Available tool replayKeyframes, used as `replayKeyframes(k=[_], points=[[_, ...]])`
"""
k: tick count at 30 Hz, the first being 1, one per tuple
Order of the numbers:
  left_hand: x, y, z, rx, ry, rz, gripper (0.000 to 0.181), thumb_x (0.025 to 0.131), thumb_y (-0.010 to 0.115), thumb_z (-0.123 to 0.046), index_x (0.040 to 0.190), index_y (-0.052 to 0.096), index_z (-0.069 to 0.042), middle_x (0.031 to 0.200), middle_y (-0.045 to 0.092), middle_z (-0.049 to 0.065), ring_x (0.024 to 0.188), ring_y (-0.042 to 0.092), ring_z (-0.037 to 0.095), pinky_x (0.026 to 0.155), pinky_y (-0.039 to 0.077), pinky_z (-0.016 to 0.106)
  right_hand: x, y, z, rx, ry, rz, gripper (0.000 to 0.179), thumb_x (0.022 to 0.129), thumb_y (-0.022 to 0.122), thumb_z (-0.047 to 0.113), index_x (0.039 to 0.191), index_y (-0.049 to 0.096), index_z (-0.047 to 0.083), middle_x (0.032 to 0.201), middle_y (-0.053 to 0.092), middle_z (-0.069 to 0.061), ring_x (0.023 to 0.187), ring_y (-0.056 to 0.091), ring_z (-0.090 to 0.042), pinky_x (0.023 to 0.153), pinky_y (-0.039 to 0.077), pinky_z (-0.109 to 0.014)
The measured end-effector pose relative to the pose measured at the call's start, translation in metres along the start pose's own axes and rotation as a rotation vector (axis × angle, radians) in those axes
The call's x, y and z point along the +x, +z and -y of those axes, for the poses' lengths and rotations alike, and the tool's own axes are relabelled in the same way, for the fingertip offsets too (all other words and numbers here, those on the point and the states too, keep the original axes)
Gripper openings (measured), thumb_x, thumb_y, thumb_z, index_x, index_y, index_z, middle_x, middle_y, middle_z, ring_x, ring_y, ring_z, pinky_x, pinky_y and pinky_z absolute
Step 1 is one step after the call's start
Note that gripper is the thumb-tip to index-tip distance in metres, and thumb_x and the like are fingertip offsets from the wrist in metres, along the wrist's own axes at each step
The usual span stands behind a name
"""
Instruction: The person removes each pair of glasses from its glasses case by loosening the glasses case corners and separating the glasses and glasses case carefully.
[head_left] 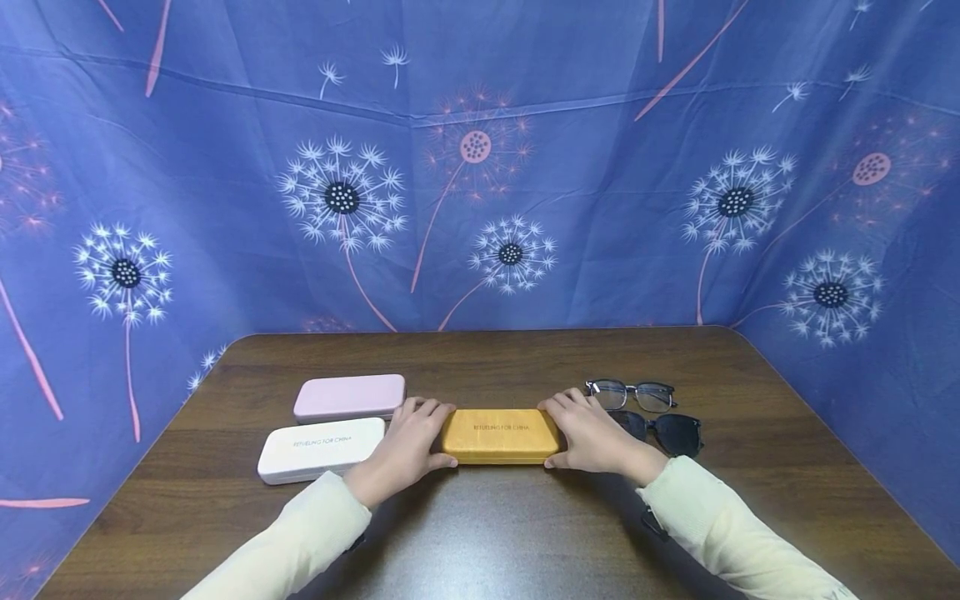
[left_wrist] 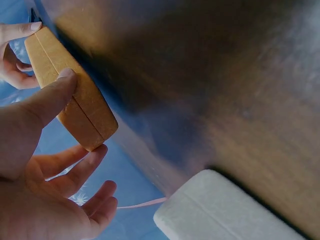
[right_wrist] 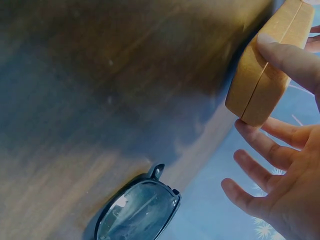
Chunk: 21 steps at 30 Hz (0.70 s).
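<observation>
A closed yellow glasses case (head_left: 501,433) with lettering on its lid lies lengthwise between both hands. My left hand (head_left: 408,442) grips its left end. In the left wrist view the thumb (left_wrist: 57,92) presses the long front side across the seam, and a fingertip touches the end. My right hand (head_left: 592,433) grips the right end in the same way, its thumb (right_wrist: 280,52) on the front side near the seam. The other fingers of the right hand spread past the end. A white glasses case (head_left: 322,448) stands close beside the left hand.
A pink glasses case (head_left: 350,396) lies behind the white one. To the right are clear-lensed glasses (head_left: 632,395) and dark sunglasses (head_left: 675,433), partly behind the right hand. A small black object (head_left: 654,523) shows under the right sleeve. A blue patterned cloth (head_left: 480,167) hangs behind the wooden table (head_left: 495,533).
</observation>
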<state>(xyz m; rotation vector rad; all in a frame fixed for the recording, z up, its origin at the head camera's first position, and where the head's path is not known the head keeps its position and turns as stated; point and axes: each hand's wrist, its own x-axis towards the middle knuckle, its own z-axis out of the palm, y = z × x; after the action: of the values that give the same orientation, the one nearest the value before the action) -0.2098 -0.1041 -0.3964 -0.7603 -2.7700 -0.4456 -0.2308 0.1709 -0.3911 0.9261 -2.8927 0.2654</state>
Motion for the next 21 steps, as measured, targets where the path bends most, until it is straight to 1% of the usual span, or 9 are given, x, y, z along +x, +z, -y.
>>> replayKeyframes(k=[8, 15, 21], points=[[-0.0076, 0.0035, -0.0005, -0.022, 0.010, 0.000, 0.066, 0.062, 0.082, -0.033, 0.115, 0.056, -0.004, 0.107, 0.061, 0.009, 0.105, 0.049, 0.035, 0.092, 0.036, 0.051, -0.0059, 0.0042, 0.0028, -0.004, -0.014, -0.019, 0.072, 0.057, 0.084, 0.037, 0.116, 0.055, 0.007, 0.108, 0.058, -0.004, 0.105, 0.048, -0.025, 0.088, 0.040, -0.051], [-0.0098, 0.0057, -0.0010, -0.029, 0.008, -0.008, 0.066, 0.061, 0.082, -0.033, 0.115, 0.056, -0.005, 0.106, 0.061, 0.008, 0.105, 0.050, 0.034, 0.091, 0.038, 0.050, -0.0078, 0.0069, 0.0037, -0.031, -0.022, -0.031, 0.072, 0.057, 0.084, 0.039, 0.114, 0.055, 0.007, 0.107, 0.058, -0.003, 0.103, 0.049, -0.025, 0.085, 0.042, -0.048], [-0.0108, 0.0082, 0.0011, -0.027, -0.005, 0.001, 0.067, 0.062, 0.082, -0.034, 0.117, 0.054, -0.006, 0.109, 0.060, 0.008, 0.107, 0.049, 0.034, 0.090, 0.038, 0.050, -0.0081, 0.0067, 0.0046, -0.031, -0.033, -0.025, 0.072, 0.057, 0.083, 0.039, 0.114, 0.054, 0.005, 0.107, 0.058, -0.005, 0.100, 0.049, -0.024, 0.082, 0.042, -0.046]])
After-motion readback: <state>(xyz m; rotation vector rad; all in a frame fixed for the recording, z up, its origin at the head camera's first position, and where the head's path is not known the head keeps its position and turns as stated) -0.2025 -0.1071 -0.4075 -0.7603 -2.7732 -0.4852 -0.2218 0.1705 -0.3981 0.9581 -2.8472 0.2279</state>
